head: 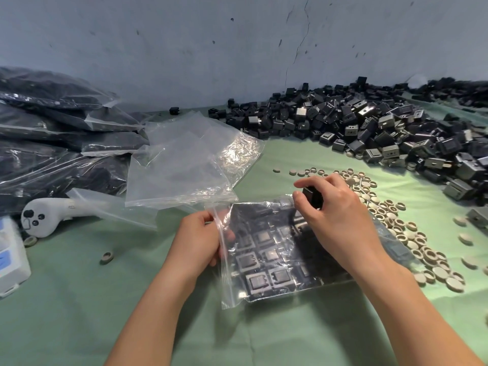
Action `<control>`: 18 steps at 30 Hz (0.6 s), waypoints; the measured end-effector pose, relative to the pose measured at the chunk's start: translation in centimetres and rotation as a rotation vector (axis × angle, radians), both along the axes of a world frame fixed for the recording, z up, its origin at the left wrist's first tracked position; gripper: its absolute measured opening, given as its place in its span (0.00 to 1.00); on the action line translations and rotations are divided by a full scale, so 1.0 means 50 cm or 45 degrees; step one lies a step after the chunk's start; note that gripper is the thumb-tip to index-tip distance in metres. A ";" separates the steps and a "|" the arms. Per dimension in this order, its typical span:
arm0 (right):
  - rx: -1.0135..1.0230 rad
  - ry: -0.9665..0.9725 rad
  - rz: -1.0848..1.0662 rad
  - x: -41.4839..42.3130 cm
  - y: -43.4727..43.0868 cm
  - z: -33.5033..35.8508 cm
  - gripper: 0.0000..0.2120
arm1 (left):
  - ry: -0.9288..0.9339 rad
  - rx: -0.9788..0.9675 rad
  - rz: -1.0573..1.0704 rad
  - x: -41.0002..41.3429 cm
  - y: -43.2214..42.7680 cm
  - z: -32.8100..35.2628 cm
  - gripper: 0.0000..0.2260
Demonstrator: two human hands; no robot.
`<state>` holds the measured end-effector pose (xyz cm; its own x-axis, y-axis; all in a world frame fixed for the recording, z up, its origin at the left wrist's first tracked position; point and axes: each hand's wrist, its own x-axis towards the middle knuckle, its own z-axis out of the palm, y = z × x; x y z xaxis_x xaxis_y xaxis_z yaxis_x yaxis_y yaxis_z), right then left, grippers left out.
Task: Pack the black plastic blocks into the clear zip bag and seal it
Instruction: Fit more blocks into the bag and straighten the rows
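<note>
Head view: left hand (199, 240) holds bag (227, 283); right hand (340, 220) pinches block (314, 198).

Beige round caps (399, 223) lie scattered on the green cloth (79, 299), and a white controller (42, 216) lies at left.

Left grip (200, 239) pinching, right grip (335, 217) curled — both forearms extended forward
</note>
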<state>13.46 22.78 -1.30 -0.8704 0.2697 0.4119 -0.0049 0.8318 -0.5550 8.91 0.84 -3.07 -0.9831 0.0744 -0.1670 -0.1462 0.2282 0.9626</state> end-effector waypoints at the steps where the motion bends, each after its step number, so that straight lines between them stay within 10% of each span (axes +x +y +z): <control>1: 0.003 0.001 0.001 0.000 -0.001 0.000 0.12 | -0.029 -0.015 -0.004 -0.001 0.000 0.001 0.07; 9: 0.028 0.007 0.008 0.001 -0.004 -0.005 0.13 | -0.140 -0.062 -0.013 -0.013 0.001 0.006 0.10; 18: 0.016 -0.005 0.001 -0.003 -0.003 -0.003 0.13 | -0.145 0.540 0.170 0.010 -0.014 0.052 0.06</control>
